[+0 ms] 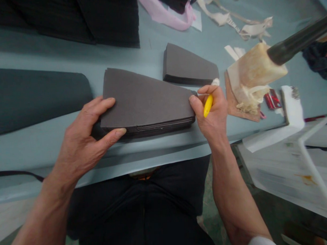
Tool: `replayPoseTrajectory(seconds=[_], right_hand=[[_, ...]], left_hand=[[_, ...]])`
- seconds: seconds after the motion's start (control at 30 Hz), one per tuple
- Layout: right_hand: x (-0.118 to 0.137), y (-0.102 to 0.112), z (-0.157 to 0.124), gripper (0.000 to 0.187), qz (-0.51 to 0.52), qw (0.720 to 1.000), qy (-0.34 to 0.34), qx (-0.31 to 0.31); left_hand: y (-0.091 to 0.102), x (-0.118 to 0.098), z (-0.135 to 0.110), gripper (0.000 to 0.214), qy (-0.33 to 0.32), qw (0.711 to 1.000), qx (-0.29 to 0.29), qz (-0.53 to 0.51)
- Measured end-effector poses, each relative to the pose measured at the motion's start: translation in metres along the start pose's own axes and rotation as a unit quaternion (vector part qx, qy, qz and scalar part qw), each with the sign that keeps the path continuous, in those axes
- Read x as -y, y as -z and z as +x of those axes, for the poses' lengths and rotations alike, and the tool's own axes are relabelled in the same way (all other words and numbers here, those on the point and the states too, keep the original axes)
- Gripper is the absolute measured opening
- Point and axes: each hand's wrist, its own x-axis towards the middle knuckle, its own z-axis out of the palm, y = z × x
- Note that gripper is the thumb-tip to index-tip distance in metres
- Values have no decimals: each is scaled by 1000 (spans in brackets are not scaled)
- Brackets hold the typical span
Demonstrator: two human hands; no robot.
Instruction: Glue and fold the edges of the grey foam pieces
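A thick stack of dark grey cut fabric pieces (pixel 149 98), wider on the left and tapering to the right, lies near the table's front edge. My left hand (pixel 86 132) holds its left end, with the index finger on top and the thumb along the front edge. At the narrow end, my right hand (pixel 211 110) grips the corner between thumb and fingers. A yellow pen-like stick (pixel 208 106) is also tucked in that hand; its other end is hidden. Behind lies a smaller, similar grey stack (pixel 189 64), with a small white bit (pixel 215 82) beside my right fingers.
A dark tapered piece (pixel 36 98) lies left and black fabric stacks (pixel 111 20) at the back. Pink cloth (pixel 173 20) and pale strips (pixel 221 18) lie behind. To the right stand a yellowish block with a dark pole (pixel 258 67), a red packet (pixel 272 99) and a white frame (pixel 312 167).
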Motion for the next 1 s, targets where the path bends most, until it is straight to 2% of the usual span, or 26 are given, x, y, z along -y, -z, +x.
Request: replayPoseTrajectory(seconds=[1.0], right_hand=[[-5,1,0,20,-9,1000,-1,-1]], left_hand=[[-1,-5,2,67,-11,1000,8,-12]])
